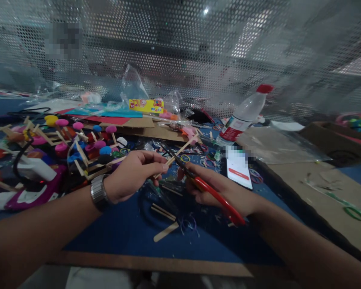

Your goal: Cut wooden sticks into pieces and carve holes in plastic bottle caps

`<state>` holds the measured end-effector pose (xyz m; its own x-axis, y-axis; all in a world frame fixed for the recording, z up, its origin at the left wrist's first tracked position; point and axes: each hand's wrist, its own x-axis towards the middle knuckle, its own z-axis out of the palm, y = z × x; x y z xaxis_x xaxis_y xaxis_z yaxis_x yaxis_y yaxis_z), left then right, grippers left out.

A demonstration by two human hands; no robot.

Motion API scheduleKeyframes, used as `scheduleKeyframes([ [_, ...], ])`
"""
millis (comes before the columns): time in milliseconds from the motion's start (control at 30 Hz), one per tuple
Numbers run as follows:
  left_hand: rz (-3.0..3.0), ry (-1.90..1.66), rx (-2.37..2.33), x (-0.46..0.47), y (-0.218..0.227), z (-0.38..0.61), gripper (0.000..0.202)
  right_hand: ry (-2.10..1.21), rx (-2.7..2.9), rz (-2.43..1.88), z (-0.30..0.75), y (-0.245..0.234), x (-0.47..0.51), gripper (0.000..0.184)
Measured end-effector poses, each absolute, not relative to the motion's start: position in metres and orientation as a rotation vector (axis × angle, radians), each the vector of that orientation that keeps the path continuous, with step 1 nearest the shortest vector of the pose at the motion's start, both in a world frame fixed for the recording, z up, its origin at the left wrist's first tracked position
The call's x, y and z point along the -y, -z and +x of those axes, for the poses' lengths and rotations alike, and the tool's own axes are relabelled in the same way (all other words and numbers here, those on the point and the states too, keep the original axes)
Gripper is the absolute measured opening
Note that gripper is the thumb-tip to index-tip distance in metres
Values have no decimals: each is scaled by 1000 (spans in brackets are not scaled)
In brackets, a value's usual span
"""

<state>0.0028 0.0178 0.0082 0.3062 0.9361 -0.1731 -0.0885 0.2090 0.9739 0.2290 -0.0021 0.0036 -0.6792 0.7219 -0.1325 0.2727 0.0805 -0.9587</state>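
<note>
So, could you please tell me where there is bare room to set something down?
Free: the blue mat between the forearms, in front of the loose craft stick, and the brown board right of the phone. Crowded: pompom models at left, rubber bands behind the wooden stick and red pliers.

no legible print on box [146, 105] or bottle [244, 115]

Pale bare-wood stick [183, 149] in the left hand [132, 174], matt and smooth. The cutters [210, 190] in the right hand [219, 188] have glossy red plastic handles and dark dull metal tips. Shiny metal watch [98, 193] just behind the left grip, matt blue surface [123, 228] under both grips, clear glossy plastic bottle [243, 114] well beyond.
</note>
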Motion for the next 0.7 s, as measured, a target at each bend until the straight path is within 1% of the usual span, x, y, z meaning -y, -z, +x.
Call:
scheduleKeyframes([
  [167, 1113, -890, -988, -18, -10, 3, 11, -1629, 1969, -957, 231, -5, 1, 35],
  [267, 1133, -882, -1001, -19, -10, 3, 9, -1622, 1999, -952, 233, -4, -1, 40],
  [400, 1170, -867, -1013, -19, -10, 2, 7, -1507, 2086, -1013, 236, -3, -3, 44],
  [467, 1176, -857, -1015, -18, -11, 1, 7, -1452, 2125, -1026, 238, -3, -3, 51],
  [600, 1166, -852, -1009, -14, -14, 2, 5, -1395, 2180, -1007, 239, -3, 0, 73],
  [700, 1148, -864, -997, -13, -14, 3, 6, -1379, 2178, -1017, 239, -3, 1, 77],
])
